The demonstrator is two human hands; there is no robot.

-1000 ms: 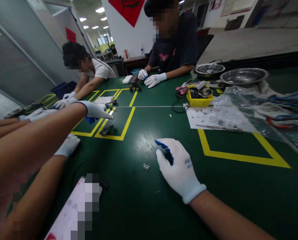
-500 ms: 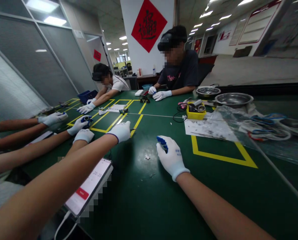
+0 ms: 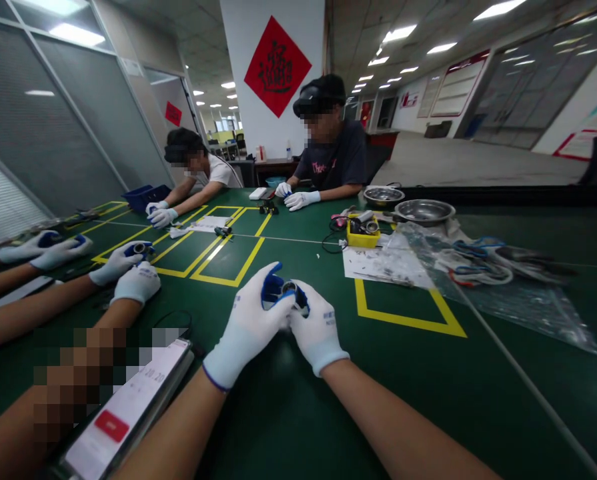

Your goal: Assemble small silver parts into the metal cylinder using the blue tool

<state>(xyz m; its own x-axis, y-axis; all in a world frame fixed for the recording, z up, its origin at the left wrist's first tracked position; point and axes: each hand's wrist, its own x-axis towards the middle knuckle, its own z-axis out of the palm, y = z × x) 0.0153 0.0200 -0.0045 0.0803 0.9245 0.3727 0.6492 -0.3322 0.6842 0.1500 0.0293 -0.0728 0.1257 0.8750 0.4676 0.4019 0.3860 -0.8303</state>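
Note:
My left hand (image 3: 252,317), in a white glove with blue palm and fingertips, meets my right hand (image 3: 317,325), gloved alike, above the green table (image 3: 393,393). Between them is a small dark round part with a metallic ring (image 3: 289,288) at its end. Fingers of both hands are closed about it, and they cover most of its body. The left thumb reaches across towards the right fingers. Whatever lies on the table directly beneath the hands is hidden.
At left, a co-worker's gloved hands (image 3: 137,283) hold a similar round part. A phone (image 3: 128,407) lies beside my left forearm. To the right are a yellow box (image 3: 362,239), a white sheet (image 3: 358,265), plastic bags (image 3: 523,320) and metal bowls (image 3: 425,212). Two people work opposite.
My left hand has come back from the left, and my right hand has shifted left and closed. Both now hold the round part. The small metal pieces on the table are no longer visible.

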